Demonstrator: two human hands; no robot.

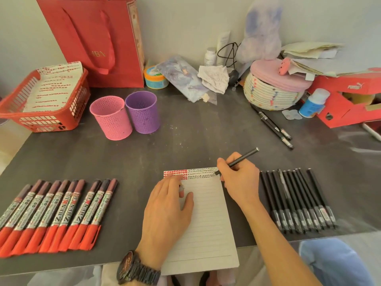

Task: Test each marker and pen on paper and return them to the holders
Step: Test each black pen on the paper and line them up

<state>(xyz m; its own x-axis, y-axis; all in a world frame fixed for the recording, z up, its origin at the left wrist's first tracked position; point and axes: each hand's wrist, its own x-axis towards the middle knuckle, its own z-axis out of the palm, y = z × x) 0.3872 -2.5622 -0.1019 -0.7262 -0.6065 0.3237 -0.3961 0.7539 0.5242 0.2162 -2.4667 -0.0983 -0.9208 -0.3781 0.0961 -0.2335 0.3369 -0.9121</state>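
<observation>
Two hands are at work on our sheet of lined paper (208, 223), which lies on the dark table (185, 141) and hangs over its near edge. Our left hand (169, 211) rests flat on the sheet with its fingers nearly straight. Something small shows between them, but we cannot tell what.

Our right hand (239, 178) has its fingers curled round a black pen (245, 156), the tip touching the top right corner of the paper beside rows of red and black marks.

A row of red markers (53, 213) lies to our left and a row of black pens (296, 199) to our right. The pink holder (111, 118) and purple holder (142, 112) stand upright and touching farther back, and a few loose pens (272, 126) lie near a woven basket (272, 93).
</observation>
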